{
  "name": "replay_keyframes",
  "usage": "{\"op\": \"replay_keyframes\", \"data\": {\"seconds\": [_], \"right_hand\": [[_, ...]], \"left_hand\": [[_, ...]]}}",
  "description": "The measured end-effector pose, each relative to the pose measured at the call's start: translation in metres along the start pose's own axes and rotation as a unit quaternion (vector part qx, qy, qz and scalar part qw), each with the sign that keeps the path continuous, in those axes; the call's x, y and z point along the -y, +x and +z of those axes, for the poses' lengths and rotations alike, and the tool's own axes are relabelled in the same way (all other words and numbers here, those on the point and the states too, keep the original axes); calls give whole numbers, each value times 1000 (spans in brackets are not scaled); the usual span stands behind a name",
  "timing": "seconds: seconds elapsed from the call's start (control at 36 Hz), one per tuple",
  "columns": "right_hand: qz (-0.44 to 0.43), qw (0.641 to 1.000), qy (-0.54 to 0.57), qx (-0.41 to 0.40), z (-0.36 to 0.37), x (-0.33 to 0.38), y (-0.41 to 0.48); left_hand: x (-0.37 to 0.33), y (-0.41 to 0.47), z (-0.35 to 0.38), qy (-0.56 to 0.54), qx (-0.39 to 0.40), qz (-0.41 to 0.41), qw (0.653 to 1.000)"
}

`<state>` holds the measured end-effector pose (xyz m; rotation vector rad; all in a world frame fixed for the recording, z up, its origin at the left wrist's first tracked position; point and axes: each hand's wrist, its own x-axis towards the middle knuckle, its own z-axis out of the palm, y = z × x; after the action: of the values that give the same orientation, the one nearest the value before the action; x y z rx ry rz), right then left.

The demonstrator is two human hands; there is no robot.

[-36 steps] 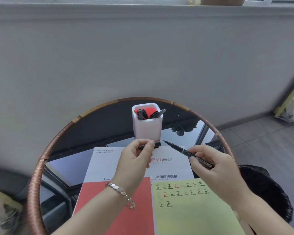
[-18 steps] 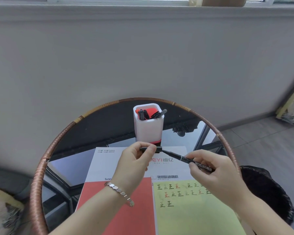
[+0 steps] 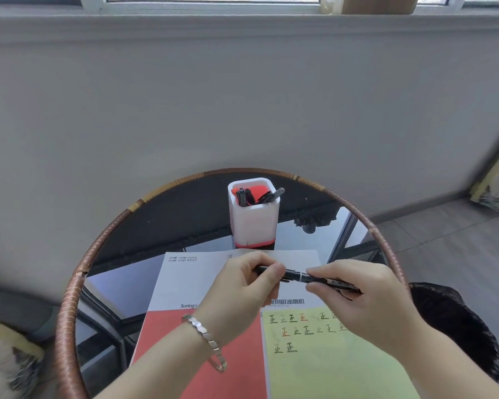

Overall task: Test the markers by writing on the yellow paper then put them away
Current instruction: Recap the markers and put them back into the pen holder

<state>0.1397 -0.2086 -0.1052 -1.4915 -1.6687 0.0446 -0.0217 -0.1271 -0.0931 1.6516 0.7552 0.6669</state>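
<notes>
A black marker [image 3: 314, 279] lies level in the air above the table, cap on its tip. My left hand [image 3: 239, 295] pinches the cap end. My right hand [image 3: 363, 300] grips the barrel. Below them the yellow paper [image 3: 329, 367] lies at the front right of the table, with several rows of written characters in black and red. A white pen holder [image 3: 254, 217] with a red base stands at the back, holding several black markers.
A white and red booklet [image 3: 185, 286] lies under and left of the yellow paper. The round glass table has a woven rim [image 3: 69, 306]. A black bin [image 3: 455, 326] stands at the right of the table. A grey wall rises behind.
My hands have come together: the cap in my left hand has slid over the marker tip held by my right. The marker now lies more level.
</notes>
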Motion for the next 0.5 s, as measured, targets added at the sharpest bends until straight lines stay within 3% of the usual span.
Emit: {"op": "replay_keyframes", "data": {"seconds": [0.17,0.31,0.36,0.42,0.5], "right_hand": [[84,991,107,-19,5,9,5],[191,930,315,18,6,15,7],[205,914,349,24,8,19,9],[210,903,375,15,9,24,13],[210,901,380,12,12,30,23]], "left_hand": [[-2,2,-4,11,-16,84,996],[-5,1,-14,124,8,178,976],[-10,1,-15,70,-7,167,983],[-14,2,-11,-51,-44,120,991],[-16,4,-3,-147,-114,80,979]]}}
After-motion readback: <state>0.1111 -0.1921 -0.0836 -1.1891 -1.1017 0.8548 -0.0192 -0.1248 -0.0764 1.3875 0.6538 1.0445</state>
